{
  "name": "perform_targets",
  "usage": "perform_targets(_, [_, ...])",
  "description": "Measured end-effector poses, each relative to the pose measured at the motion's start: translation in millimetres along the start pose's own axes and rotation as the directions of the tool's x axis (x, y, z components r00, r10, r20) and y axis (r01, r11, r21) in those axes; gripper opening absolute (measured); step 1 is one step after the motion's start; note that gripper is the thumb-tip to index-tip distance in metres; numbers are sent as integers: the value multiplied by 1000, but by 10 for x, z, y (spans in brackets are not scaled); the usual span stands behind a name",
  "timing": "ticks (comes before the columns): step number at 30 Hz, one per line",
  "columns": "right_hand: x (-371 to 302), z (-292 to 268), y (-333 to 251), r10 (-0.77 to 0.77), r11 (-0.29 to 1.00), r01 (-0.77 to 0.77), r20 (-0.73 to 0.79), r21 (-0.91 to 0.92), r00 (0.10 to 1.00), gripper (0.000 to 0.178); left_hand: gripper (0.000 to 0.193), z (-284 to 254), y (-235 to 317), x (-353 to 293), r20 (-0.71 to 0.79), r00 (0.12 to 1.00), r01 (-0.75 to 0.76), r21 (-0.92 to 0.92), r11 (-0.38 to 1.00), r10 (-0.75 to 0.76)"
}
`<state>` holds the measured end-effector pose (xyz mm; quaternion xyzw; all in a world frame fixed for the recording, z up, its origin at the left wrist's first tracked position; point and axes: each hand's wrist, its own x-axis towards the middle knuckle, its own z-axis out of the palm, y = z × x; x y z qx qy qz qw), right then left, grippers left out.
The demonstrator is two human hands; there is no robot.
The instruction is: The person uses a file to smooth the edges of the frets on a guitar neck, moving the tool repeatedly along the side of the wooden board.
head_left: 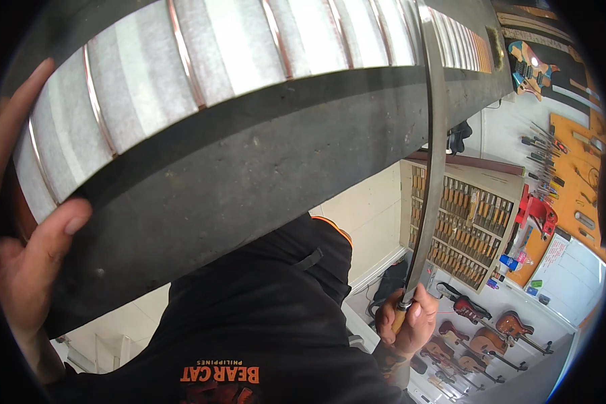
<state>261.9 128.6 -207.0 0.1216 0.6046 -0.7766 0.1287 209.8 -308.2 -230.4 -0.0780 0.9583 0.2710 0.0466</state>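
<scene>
A guitar neck (pixel 229 47) lies across the dark bench, its fretboard covered in pale masking tape with the shiny metal frets showing between the strips. At its left end my left hand (pixel 30 262) wraps round the neck, thumb at the near edge and a finger along the far one. My right hand (pixel 411 320) grips the wooden handle of a long flat metal file (pixel 435 135). The file's blade reaches away from me and crosses the neck toward its right part, where the frets sit closer together. Whether the blade touches the frets I cannot tell.
The dark bench (pixel 215 182) has a near edge close to my body. Beyond it, right, stand a case of wooden-handled tools (pixel 475 222), an orange tool board (pixel 576 175) and hanging guitars (pixel 488 340). A blue-and-brown guitar body (pixel 532 71) is at far right.
</scene>
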Motion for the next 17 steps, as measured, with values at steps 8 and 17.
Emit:
perform_targets(8, [-92,-7,-1,14,993,-14,-1,-116,1000,36,93,2,56,8,-13,1000,-5,12,1000,5])
perform_targets(17, [-97,-16,30,-141,923,152,57,-354,988,36,87,-229,18,122,70,947,-319,116,941,313])
